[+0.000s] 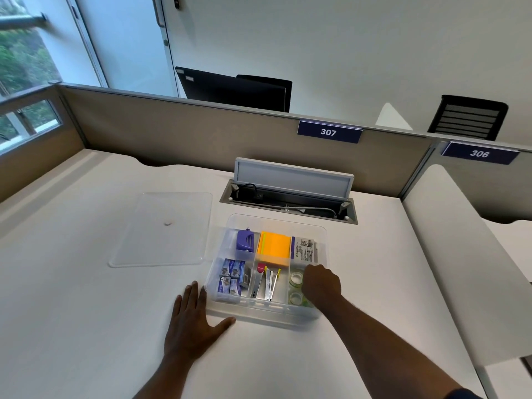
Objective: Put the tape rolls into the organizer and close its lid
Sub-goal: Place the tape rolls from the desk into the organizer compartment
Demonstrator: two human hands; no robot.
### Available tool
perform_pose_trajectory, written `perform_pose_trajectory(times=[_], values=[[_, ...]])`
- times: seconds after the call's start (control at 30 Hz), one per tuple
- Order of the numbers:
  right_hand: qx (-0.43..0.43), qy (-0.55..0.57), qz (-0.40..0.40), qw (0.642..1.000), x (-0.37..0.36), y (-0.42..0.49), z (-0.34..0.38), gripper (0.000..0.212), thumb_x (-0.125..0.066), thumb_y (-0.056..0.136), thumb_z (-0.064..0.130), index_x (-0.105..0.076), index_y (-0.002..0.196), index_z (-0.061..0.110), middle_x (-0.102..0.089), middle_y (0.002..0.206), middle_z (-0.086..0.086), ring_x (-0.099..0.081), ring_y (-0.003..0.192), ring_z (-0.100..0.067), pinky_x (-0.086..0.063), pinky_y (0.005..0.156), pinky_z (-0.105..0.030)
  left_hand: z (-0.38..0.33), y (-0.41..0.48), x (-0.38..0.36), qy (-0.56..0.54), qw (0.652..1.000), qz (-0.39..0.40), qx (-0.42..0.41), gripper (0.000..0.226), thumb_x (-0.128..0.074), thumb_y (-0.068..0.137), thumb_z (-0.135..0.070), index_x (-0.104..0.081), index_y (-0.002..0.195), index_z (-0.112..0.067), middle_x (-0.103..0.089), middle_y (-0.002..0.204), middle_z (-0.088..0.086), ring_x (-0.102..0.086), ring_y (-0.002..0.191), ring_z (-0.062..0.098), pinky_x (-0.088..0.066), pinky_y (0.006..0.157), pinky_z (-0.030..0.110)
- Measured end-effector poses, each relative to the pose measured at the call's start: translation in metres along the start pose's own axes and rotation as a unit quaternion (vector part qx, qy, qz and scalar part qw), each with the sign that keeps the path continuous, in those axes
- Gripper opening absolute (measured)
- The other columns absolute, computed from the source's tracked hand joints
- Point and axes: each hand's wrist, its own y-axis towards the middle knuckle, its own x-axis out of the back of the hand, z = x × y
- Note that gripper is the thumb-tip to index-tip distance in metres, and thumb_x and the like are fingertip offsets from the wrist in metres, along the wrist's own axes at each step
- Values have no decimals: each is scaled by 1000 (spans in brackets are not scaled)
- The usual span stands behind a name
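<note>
The bench (86, 298) was a broad, smooth, off-white slab with nothing on it to stop a light plastic thing sliding. On it sat the organizer (322, 234), a clear, thin-walled rectangular tray with rounded corners and inner dividers. Its lid (138, 226), a flat clear sheet with a raised rim, lay apart on the bench to the organizer's left.

The left hand (193, 323) was spread flat on the bench, fingers apart, thumb against the organizer's near left corner and gripping nothing. The right hand (321, 285) was curled over the right near compartment; whether its grip was clamped on a roll or simply closed could not be told, since the fingers hid what lay beneath.

Two tape rolls (296, 279) showed in that compartment, glossy clear rings lying flat, one behind the other.

The likeliest trouble seemed to be a roll left tilted or riding on another, which would hold the lid off its seat. The slick organizer might also skate if the left hand lifted while the right pressed down. The lid, nearly invisible against the pale bench, looked easy to misjudge on pickup and flexible enough to bow and catch one edge.

Orange sticky notes (273, 249), a purple hole punch (244, 239) and small staple boxes (231, 276) filled other compartments.
</note>
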Motion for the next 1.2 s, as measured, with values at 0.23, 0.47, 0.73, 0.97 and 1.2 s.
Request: perform_pose_trajectory(times=[0.23,0.47,0.73,0.97,1.2], values=[[-6,31,-25,999,-2,3,5,26,-53,90,22,-60,112,10,-69,109,-9,-69,93,-26,-56,77,-36,1,0,0,-1,1000,4,4,114,-27,66,-93,-25,148,-13,-20,159,12,-15,148,25,-12,122,42],[49,25,-34,998,-6,4,15,29,-53,90,28,-59,114,12,-68,114,-10,-68,95,-28,-56,80,-37,0,0,-1,0,1000,1,6,114,-29,66,-92,-27,147,-13,-22,158,12,-15,148,25,-13,122,43],[81,27,-34,996,-10,1,3,27,-54,92,30,-62,113,15,-64,117,-8,-68,99,-27,-55,88,-40,0,0,0,-3,1000,2,3,115,-27,65,-92,-25,148,-13,-19,159,12,-13,148,25,-11,122,43],[19,104,-45,993,-11,-2,4,34,-54,91,31,-52,119,12,-62,116,-11,-67,96,-27,-55,82,-37,0,-1,0,-6,1000,3,4,114,-29,66,-92,-25,148,-13,-19,159,12,-14,148,25,-11,122,43],[-15,160,5,987,-13,3,5,30,-60,87,27,-58,112,9,-67,115,-10,-68,96,-26,-55,83,-36,1,1,-2,-1,1000,7,5,113,-30,66,-92,-26,147,-14,-22,158,12,-16,148,25,-13,121,43]])
